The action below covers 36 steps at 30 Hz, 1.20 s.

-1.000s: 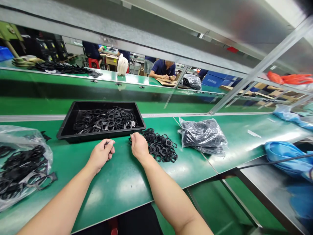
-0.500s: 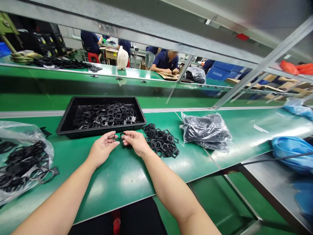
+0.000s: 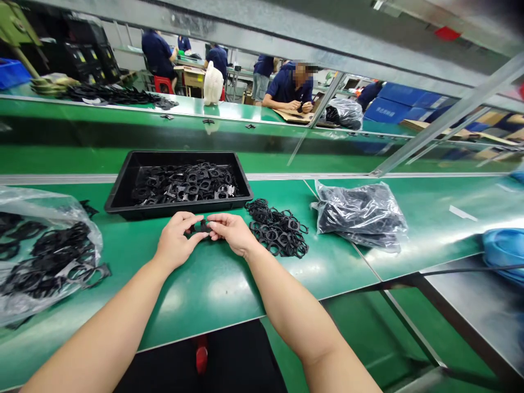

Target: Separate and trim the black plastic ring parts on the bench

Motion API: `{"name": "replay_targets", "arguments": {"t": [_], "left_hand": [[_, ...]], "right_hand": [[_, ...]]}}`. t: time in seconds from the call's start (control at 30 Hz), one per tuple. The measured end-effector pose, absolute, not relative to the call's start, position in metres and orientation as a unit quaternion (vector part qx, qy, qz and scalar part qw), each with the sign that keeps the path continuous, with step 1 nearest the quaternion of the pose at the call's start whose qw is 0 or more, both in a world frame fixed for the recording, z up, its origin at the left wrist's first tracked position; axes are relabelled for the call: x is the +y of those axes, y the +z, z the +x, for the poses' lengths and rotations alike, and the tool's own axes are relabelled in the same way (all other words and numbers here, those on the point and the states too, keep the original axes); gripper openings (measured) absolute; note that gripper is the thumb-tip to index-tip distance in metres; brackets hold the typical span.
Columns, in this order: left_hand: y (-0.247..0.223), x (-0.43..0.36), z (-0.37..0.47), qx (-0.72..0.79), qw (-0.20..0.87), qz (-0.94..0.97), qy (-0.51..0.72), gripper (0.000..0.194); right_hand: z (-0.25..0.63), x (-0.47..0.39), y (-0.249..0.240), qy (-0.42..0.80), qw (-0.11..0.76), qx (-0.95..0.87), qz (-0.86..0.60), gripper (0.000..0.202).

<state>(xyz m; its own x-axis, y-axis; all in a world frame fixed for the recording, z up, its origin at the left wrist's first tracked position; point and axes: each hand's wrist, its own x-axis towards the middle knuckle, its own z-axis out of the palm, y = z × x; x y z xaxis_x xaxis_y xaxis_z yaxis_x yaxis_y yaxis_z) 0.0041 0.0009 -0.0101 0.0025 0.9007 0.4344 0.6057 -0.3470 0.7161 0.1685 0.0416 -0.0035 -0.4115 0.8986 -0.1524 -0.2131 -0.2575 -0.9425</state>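
Both hands meet over the green bench in front of the black tray (image 3: 118, 204). Between them is a small black plastic ring part (image 3: 202, 226), partly hidden by the fingers. My left hand (image 3: 177, 240) pinches its left side with thumb and fingers. Gripping the right side, my right hand (image 3: 233, 233) has its thumb and fingertips pressed together. Many black ring-shaped parts (image 3: 192, 183) fill the tray. Just right of my right hand lies a loose heap of similar black rings (image 3: 280, 232) on the bench.
At the left an open clear plastic bag (image 3: 92, 232) holds black flat ring parts. A sealed bag of black parts (image 3: 360, 215) lies right of the heap. A metal post (image 3: 442, 117) slants down behind the bench. Across the line a co-worker (image 3: 289, 90) handles something dark.
My hands have come together, and both now grip the black ring part between them. The whole view has shifted slightly, so the bench things appear farther right and a little higher.
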Motion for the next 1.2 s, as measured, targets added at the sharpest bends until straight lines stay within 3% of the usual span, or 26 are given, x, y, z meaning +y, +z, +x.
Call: {"name": "replay_targets", "arguments": {"t": [0.23, 0.5, 0.83, 1.0, 1.2], "left_hand": [[-0.011, 0.002, 0.003, 0.576, 0.192, 0.659, 0.443, 0.043], [-0.01, 0.003, 0.007, 0.573, 0.4, 0.506, 0.505, 0.048], [-0.01, 0.003, 0.005, 0.551, 0.414, 0.536, 0.488, 0.055], [-0.017, 0.004, 0.004, 0.538, 0.387, 0.591, 0.461, 0.042], [-0.018, 0.007, 0.004, 0.525, 0.43, 0.514, 0.525, 0.032]], "right_hand": [[0.17, 0.043, -0.002, 0.688, 0.422, -0.446, -0.387, 0.032], [0.168, 0.047, -0.005, 0.6, 0.478, -0.462, -0.445, 0.024], [0.168, 0.044, -0.005, 0.646, 0.439, -0.459, -0.423, 0.032], [0.168, 0.044, -0.006, 0.652, 0.43, -0.457, -0.426, 0.028], [0.168, 0.047, -0.009, 0.59, 0.449, -0.484, -0.465, 0.022]]}}
